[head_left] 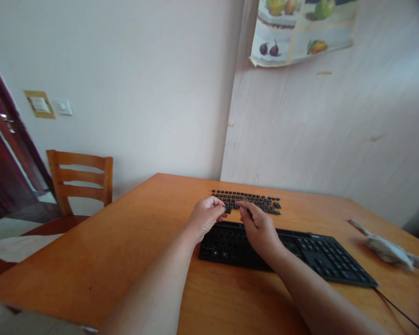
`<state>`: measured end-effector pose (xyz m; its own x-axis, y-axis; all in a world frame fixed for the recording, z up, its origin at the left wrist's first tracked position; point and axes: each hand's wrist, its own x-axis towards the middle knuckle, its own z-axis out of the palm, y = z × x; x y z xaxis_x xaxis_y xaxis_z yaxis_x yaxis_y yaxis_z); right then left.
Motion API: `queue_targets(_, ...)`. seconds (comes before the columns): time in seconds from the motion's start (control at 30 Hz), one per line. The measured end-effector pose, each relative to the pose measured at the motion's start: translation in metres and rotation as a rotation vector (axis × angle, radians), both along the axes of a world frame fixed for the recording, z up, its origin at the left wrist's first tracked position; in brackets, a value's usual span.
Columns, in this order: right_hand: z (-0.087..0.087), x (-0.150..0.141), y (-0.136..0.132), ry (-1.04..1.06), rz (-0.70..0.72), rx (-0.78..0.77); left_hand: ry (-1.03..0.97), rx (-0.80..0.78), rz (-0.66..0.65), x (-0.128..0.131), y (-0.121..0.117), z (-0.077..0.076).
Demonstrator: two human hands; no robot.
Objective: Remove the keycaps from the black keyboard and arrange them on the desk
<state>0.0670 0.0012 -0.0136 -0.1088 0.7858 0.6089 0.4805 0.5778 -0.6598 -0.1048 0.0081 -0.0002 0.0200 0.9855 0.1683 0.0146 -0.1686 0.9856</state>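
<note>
A black keyboard [321, 256] lies on the wooden table [132, 242]; its left part shows bare sockets. Behind it, several loose black keycaps [254, 201] are laid out in rows. My left hand [206, 216] hovers above the keyboard's far left edge, fingers curled, pinching a small black keycap [227, 210] at its fingertips. My right hand [260, 228] is right beside it over the keyboard, fingers closed around a thin dark tool [248, 211] that points toward the keycap.
A crumpled white cloth [387, 249] lies at the table's right. The keyboard's cable [398, 311] runs off to the lower right. A wooden chair [80, 186] stands at the table's left, by a door. The walls meet close behind the table.
</note>
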Motion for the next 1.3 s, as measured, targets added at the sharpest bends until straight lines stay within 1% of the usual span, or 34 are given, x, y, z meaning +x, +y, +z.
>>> queue_targets(0.2,0.004,-0.003,0.002,-0.114,-0.001,0.019,-0.005,-0.018,-0.083,-0.003,-0.001,0.003)
queue_targets(0.37,0.006,-0.004,0.001,-0.160,0.026,0.028,0.016,-0.040,-0.085,-0.005,-0.001,0.003)
queue_targets(0.5,0.012,-0.005,0.002,-0.224,0.019,0.032,0.013,-0.059,-0.095,-0.004,-0.001,0.004)
queue_targets(0.53,0.014,-0.005,0.003,-0.248,0.013,0.034,0.009,-0.060,-0.079,-0.004,-0.001,0.004)
queue_targets(0.57,0.016,-0.004,0.006,-0.275,0.004,0.033,-0.007,-0.058,-0.034,-0.005,0.000,0.004)
queue_targets(0.63,0.018,-0.003,0.013,-0.331,-0.023,0.010,-0.062,-0.052,0.125,-0.007,0.003,0.003)
queue_targets(0.7,0.018,-0.001,0.024,-0.378,-0.051,-0.043,-0.122,-0.049,0.301,-0.013,0.007,0.002)
queue_targets(0.73,0.017,0.000,0.030,-0.396,-0.060,-0.071,-0.145,-0.049,0.367,-0.016,0.010,0.001)
queue_targets(0.83,0.011,0.000,0.049,-0.434,-0.070,-0.111,-0.183,-0.057,0.474,-0.025,0.016,-0.001)
queue_targets(0.93,0.002,-0.004,0.062,-0.465,-0.074,-0.125,-0.215,-0.072,0.528,-0.031,0.020,-0.002)
queue_targets(1.07,-0.008,-0.014,0.074,-0.505,-0.060,-0.150,-0.236,-0.100,0.554,-0.033,0.022,-0.003)
queue_targets(1.3,-0.011,-0.036,0.085,-0.557,-0.016,-0.186,-0.248,-0.128,0.559,-0.032,0.025,-0.005)
